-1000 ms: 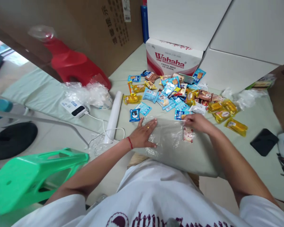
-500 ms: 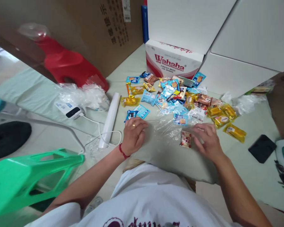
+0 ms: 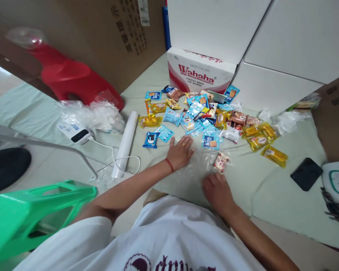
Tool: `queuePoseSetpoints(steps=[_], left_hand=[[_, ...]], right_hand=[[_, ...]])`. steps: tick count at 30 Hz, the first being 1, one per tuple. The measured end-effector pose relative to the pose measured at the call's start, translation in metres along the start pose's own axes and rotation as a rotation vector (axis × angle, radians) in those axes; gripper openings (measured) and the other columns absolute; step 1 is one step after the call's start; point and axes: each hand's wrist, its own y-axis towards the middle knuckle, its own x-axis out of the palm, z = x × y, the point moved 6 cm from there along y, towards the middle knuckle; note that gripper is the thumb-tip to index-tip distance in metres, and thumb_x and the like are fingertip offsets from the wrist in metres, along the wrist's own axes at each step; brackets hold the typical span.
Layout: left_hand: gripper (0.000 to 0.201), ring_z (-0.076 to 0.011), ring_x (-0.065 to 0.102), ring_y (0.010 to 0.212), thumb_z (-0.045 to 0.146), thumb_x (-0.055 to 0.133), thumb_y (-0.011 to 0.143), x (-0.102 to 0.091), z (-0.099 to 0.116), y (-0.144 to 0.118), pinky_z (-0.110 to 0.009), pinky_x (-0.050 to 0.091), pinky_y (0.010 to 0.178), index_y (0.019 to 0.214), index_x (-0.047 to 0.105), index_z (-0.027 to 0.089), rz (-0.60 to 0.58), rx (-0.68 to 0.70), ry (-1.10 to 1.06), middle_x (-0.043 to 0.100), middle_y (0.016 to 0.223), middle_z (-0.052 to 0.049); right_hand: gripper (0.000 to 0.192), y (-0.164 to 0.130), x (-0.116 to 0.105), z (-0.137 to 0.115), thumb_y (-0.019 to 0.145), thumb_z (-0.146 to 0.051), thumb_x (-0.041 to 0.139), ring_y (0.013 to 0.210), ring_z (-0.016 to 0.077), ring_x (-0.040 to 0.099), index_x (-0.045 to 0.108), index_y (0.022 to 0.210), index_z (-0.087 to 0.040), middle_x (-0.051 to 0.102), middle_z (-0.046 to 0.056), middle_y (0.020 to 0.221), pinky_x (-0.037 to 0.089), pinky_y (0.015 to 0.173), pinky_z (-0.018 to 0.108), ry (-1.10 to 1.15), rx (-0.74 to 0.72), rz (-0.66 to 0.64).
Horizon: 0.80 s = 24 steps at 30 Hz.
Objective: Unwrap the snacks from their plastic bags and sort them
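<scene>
My left hand (image 3: 180, 152) lies palm down with its fingers stretched out on a sheet of clear plastic film (image 3: 196, 165). To its right, nearer my body, my right hand (image 3: 218, 191) is smeared by motion, so its grip cannot be made out. Just beyond the right fingers, a small cream and red snack packet (image 3: 221, 162) lies on the film. A heap of wrapped snacks spreads past both hands, including a blue cracker packet (image 3: 210, 141) and a yellow-wrapped snack (image 3: 274, 155).
A Wahaba water carton (image 3: 199, 71) stands behind the snacks. On the left are a white roll (image 3: 125, 145) with a cable, a red jug (image 3: 79, 81), crumpled plastic (image 3: 90, 114) and a green stool (image 3: 42, 214). A black flat object (image 3: 306, 174) lies at the right.
My left hand has shifted right and flattened onto the film. My right hand has moved left and toward my body, away from the packet's right side. The packet now lies more tilted.
</scene>
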Motion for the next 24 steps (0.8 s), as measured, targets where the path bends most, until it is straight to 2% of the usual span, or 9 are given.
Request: queuePoseSetpoints(steps=[3, 8, 10, 12, 15, 18, 20, 22, 24], left_hand=[[0.055, -0.0362, 0.035, 0.154, 0.042, 0.056, 0.097, -0.012, -0.012, -0.030, -0.064, -0.017, 0.124, 0.150, 0.053, 0.029, -0.005, 0.018, 0.034, 0.042, 0.164, -0.015], [0.070, -0.0398, 0.031, 0.156, 0.055, 0.063, 0.092, -0.026, -0.026, -0.051, -0.068, -0.015, 0.122, 0.156, 0.047, 0.030, -0.093, 0.058, 0.132, 0.035, 0.168, -0.017], [0.081, -0.0419, 0.028, 0.156, 0.063, 0.065, 0.088, -0.028, -0.030, -0.053, -0.071, -0.014, 0.120, 0.158, 0.043, 0.030, -0.163, 0.093, 0.192, 0.031, 0.169, -0.018], [0.096, -0.0444, 0.024, 0.157, 0.073, 0.068, 0.081, -0.029, -0.032, -0.054, -0.073, -0.013, 0.119, 0.161, 0.037, 0.029, -0.248, 0.127, 0.276, 0.026, 0.171, -0.020], [0.116, -0.0477, 0.015, 0.158, 0.084, 0.068, 0.072, -0.027, -0.035, -0.060, -0.077, -0.011, 0.117, 0.165, 0.028, 0.027, -0.393, 0.148, 0.416, 0.013, 0.173, -0.022], [0.127, -0.0493, 0.009, 0.159, 0.088, 0.071, 0.063, -0.024, -0.032, -0.071, -0.079, -0.011, 0.115, 0.166, 0.024, 0.029, -0.503, 0.169, 0.465, 0.003, 0.174, -0.024], [0.131, -0.0503, 0.008, 0.159, 0.087, 0.074, 0.059, -0.022, -0.027, -0.079, -0.080, -0.012, 0.114, 0.166, 0.024, 0.031, -0.549, 0.199, 0.456, 0.001, 0.174, -0.024], [0.129, -0.0510, 0.008, 0.159, 0.086, 0.075, 0.060, -0.020, -0.023, -0.087, -0.080, -0.012, 0.114, 0.165, 0.025, 0.032, -0.588, 0.227, 0.443, 0.002, 0.174, -0.023], [0.123, -0.0510, 0.009, 0.158, 0.084, 0.072, 0.064, -0.020, -0.022, -0.095, -0.081, -0.012, 0.113, 0.166, 0.024, 0.034, -0.614, 0.250, 0.431, 0.003, 0.174, -0.023]], right_hand=[[0.021, -0.022, -0.012, -0.008, 0.103, -0.024, 0.052, 0.094, 0.0227, 0.063, 0.072, 0.108, -0.021, 0.074, 0.008, 0.103, 0.048, 0.087, 0.036, 0.274, -0.051, -0.025], [0.036, -0.011, -0.045, 0.086, 0.105, -0.030, 0.041, 0.112, 0.0283, 0.062, 0.066, 0.128, -0.019, 0.072, 0.014, 0.119, 0.049, 0.099, 0.046, 0.216, 0.301, 0.431], [0.042, 0.005, -0.036, 0.110, 0.105, -0.035, 0.042, 0.130, 0.0306, 0.055, 0.063, 0.137, -0.017, 0.069, 0.014, 0.132, 0.042, 0.110, 0.052, 0.161, 0.246, 0.373], [0.044, 0.014, -0.021, 0.123, 0.106, -0.038, 0.043, 0.144, 0.0313, 0.044, 0.061, 0.142, -0.022, 0.066, 0.011, 0.141, 0.032, 0.119, 0.058, 0.103, 0.143, 0.208], [0.041, -0.001, -0.015, 0.153, 0.106, -0.038, 0.043, 0.149, 0.0346, 0.037, 0.066, 0.138, -0.029, 0.064, 0.006, 0.145, 0.024, 0.120, 0.066, -0.051, 0.190, 0.134], [0.040, -0.023, -0.036, 0.192, 0.103, -0.037, 0.043, 0.135, 0.0370, 0.052, 0.076, 0.122, -0.024, 0.072, 0.012, 0.130, 0.037, 0.112, 0.063, -0.148, 0.343, 0.257], [0.040, -0.018, -0.053, 0.206, 0.101, -0.035, 0.043, 0.114, 0.0340, 0.063, 0.078, 0.113, -0.019, 0.076, 0.016, 0.112, 0.046, 0.105, 0.055, -0.134, 0.374, 0.334], [0.041, 0.012, -0.064, 0.200, 0.102, -0.034, 0.042, 0.099, 0.0300, 0.067, 0.077, 0.114, -0.017, 0.076, 0.015, 0.103, 0.050, 0.099, 0.047, -0.077, 0.328, 0.342], [0.041, 0.060, -0.066, 0.177, 0.104, -0.034, 0.041, 0.101, 0.0283, 0.065, 0.075, 0.120, -0.018, 0.076, 0.013, 0.108, 0.050, 0.096, 0.041, -0.023, 0.234, 0.244]])
